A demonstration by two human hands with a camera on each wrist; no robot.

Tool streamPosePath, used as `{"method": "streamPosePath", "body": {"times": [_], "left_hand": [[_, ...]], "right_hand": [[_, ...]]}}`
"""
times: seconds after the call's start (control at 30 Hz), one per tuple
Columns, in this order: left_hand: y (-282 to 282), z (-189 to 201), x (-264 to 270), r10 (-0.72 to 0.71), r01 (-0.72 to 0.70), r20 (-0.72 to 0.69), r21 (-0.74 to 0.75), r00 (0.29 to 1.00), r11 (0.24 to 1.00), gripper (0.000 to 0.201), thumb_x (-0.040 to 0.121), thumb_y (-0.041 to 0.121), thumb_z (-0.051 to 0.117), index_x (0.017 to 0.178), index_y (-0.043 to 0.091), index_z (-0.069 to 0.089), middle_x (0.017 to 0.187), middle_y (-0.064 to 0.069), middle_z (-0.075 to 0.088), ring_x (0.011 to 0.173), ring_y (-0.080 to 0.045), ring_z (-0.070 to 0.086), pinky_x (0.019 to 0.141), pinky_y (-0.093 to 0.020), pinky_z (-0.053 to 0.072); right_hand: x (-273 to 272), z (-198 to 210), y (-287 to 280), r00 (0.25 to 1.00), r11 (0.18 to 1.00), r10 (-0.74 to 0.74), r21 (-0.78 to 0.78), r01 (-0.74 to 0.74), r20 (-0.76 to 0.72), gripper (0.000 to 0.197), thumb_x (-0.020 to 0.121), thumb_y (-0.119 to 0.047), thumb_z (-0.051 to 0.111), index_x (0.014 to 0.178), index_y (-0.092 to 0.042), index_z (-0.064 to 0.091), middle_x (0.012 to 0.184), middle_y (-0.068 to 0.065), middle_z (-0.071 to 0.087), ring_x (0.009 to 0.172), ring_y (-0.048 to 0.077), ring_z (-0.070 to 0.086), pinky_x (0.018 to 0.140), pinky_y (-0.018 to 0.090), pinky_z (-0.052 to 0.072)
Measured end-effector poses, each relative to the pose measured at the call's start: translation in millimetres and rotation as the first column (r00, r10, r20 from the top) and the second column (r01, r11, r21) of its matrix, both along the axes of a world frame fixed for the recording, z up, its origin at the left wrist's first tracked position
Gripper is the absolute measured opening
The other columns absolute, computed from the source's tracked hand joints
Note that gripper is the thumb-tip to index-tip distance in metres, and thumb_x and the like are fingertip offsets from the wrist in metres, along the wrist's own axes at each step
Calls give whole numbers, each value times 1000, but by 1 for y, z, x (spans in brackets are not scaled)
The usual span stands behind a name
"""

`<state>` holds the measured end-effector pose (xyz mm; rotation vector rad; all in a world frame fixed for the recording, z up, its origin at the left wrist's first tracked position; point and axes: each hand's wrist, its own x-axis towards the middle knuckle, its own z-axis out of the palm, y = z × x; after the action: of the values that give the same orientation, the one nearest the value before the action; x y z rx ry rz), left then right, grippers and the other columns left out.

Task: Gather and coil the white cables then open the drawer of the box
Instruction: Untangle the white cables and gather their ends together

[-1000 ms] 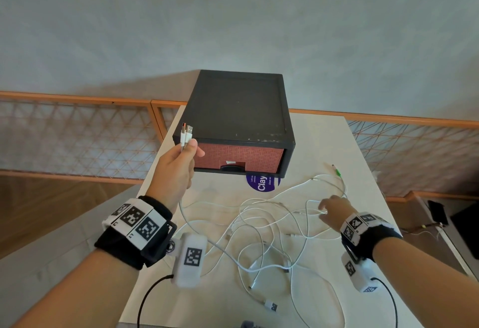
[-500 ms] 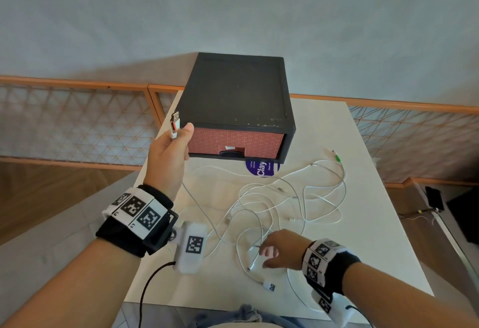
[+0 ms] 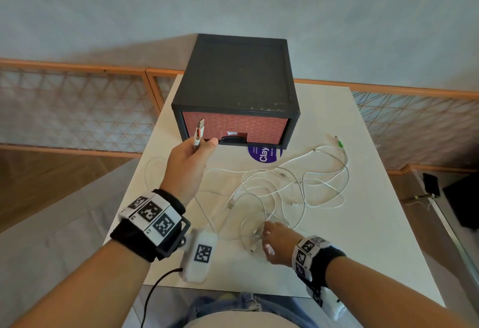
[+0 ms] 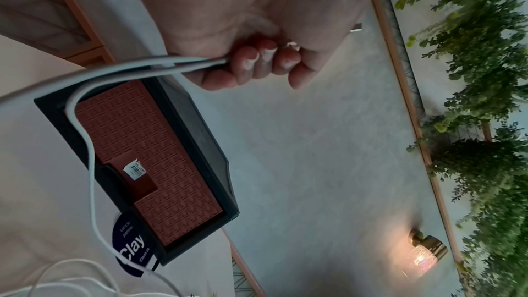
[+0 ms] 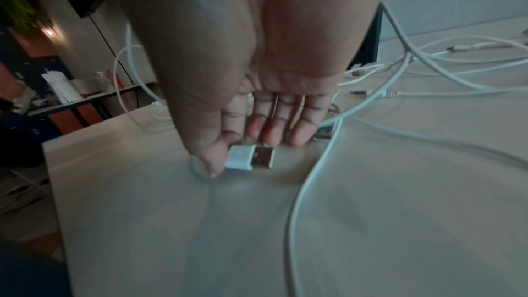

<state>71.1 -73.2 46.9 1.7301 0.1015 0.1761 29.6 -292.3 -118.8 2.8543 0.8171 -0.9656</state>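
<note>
Several white cables point(image 3: 298, 187) lie tangled on the white table point(image 3: 363, 237) in front of a black box point(image 3: 238, 76) with a closed red drawer point(image 3: 233, 128). My left hand point(image 3: 189, 161) is raised before the box's left front corner and grips cable ends point(image 4: 160, 64), with a USB plug point(image 3: 199, 130) sticking up above the thumb. My right hand point(image 3: 274, 242) is low on the table near its front edge. Its thumb and fingers pinch a white USB plug point(image 5: 248, 157) that rests on the tabletop.
A purple round "Clay" sticker point(image 3: 263, 152) lies under the box's front edge. A green-tipped plug point(image 3: 339, 142) lies at the right of the tangle. An orange lattice railing point(image 3: 77, 110) runs behind the table. A phone point(image 3: 431, 185) lies on a ledge at right.
My right hand has moved from the right side of the tangle to the near edge and taken hold of a USB plug. My left hand has stayed raised with its cable ends.
</note>
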Motion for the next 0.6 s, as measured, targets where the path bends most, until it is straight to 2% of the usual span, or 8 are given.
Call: {"method": "streamPosePath", "body": {"times": [0.07,0.13,0.23,0.3,0.4,0.5,0.6], "left_hand": [[0,-2,-1,-22,23,-33,33,999,999,40,91,29,55,57,18,38,58,-2,35,57,-15,34,64,-30,34],[1,-4,-2,-49,53,-69,49,996,997,40,90,30,56,57,17,39,58,-2,36,59,-16,36,66,-32,35],[1,-9,-4,-93,97,-103,40,990,994,37,89,28,59,60,16,41,58,-2,35,56,-15,34,65,-31,34],[-1,-8,-4,-119,123,-103,35,988,992,32,89,27,60,64,15,43,59,0,36,54,-13,33,62,-31,32],[-5,-2,-3,-148,152,-88,41,985,988,28,89,25,59,66,16,45,60,2,37,56,-10,35,61,-28,32],[-9,7,-1,-150,153,-52,50,987,987,28,90,27,57,67,18,46,63,2,38,55,-5,36,62,-25,34],[-7,17,6,-146,146,5,77,989,986,29,92,30,54,69,16,43,67,-3,37,59,-8,35,62,-25,33]], "right_hand": [[4,12,-2,994,992,-84,93,90,-69,19,83,-18,51,93,-8,65,112,11,59,104,31,57,90,38,47],[11,32,-4,984,968,-151,187,167,-95,17,85,-20,51,92,-12,65,103,8,67,98,27,61,85,34,49],[23,72,-5,982,934,-186,303,189,-38,19,88,-25,53,98,-18,69,102,2,68,86,16,59,78,23,41],[33,102,-2,979,891,-203,416,183,5,15,86,-24,60,96,-17,69,91,-1,66,74,10,53,70,19,37],[46,146,5,964,788,-263,584,196,31,10,80,-24,70,85,-20,62,72,-9,53,58,1,48,58,9,36],[56,183,10,948,666,-317,719,198,32,13,80,-18,71,78,-22,59,60,-13,46,51,1,45,53,8,36],[67,210,9,912,515,-408,836,187,48,9,82,-14,66,79,-19,60,57,-14,50,51,2,44,54,11,38]]}}
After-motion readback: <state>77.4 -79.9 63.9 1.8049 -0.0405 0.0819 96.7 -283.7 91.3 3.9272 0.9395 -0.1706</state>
